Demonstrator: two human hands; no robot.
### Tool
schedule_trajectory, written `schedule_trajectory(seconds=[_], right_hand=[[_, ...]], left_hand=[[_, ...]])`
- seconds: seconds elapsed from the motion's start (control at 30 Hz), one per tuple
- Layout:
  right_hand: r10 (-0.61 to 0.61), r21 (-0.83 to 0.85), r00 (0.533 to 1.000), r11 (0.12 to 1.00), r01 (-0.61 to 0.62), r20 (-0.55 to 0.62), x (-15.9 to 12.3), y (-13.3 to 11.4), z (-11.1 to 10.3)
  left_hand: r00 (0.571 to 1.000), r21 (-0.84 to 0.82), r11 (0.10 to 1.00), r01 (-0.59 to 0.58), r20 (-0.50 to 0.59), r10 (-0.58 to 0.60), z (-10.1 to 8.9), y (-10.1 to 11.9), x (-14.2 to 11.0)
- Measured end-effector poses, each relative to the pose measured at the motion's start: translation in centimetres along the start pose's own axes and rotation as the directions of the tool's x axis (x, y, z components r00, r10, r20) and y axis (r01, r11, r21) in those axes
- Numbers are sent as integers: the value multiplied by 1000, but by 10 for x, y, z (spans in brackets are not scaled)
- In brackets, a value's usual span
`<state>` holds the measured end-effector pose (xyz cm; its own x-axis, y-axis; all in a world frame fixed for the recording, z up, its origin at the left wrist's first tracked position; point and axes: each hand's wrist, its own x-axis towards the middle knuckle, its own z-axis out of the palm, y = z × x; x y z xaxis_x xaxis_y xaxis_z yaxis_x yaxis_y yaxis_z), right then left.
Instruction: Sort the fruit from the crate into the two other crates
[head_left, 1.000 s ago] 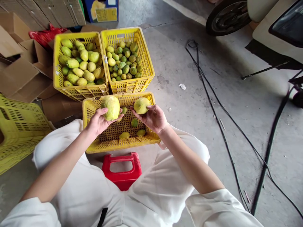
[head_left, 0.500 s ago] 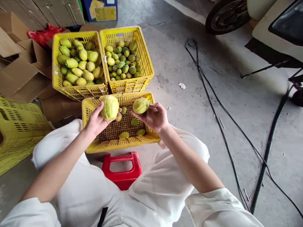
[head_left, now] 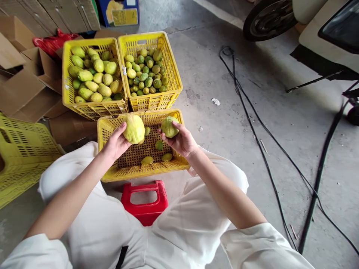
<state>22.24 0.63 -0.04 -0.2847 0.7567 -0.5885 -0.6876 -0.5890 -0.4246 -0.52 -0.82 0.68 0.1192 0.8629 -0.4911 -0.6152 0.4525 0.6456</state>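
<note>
My left hand (head_left: 116,142) is closed round a large pale yellow-green fruit (head_left: 134,129), ridged and papaya-like, held above the near crate. A smaller, greener fruit (head_left: 169,127) rests in my right hand (head_left: 181,139), with the thumb over its right side and the fingers beneath. Below both hands lies the near yellow plastic crate (head_left: 146,175), with several small fruits on its perforated bottom, among them a yellow-green one (head_left: 147,160).
Behind it, a left yellow crate (head_left: 95,108) holds larger fruits and a right crate (head_left: 171,52) smaller, greener ones. A red stool (head_left: 144,213) shows between my knees. Cardboard boxes (head_left: 28,89) lie left. Black cables (head_left: 260,138) and a parked vehicle (head_left: 331,37) are right.
The fruit in my right hand has been turned, showing a rounder, greener side, and my fingers have closed more around it. My left hand has shifted slightly right with its fruit.
</note>
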Motion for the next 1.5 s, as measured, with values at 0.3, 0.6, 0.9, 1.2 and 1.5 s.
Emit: schedule_trajectory(seconds=[0.3,0.6,0.9,1.2,1.5], right_hand=[[-23,61,987,998,13,157,2,-6,-6],[-74,-25,994,997,76,77,3,0,-9],[3,16,988,1000,-5,154,-5,-7,-1],[-4,-140,993,990,21,118,-6,-6,-2],[-39,-21,990,999,42,135,-6,-11,4]], left_hand=[[1000,-34,999,4,-3,-4,1,0,-1],[996,-77,996,52,-63,-57,11,4,-4],[999,-135,990,30,-18,-33,10,8,-5],[996,-45,999,-12,-87,8,6,0,-2],[1000,-56,998,-4,-13,3,7,8,-3]])
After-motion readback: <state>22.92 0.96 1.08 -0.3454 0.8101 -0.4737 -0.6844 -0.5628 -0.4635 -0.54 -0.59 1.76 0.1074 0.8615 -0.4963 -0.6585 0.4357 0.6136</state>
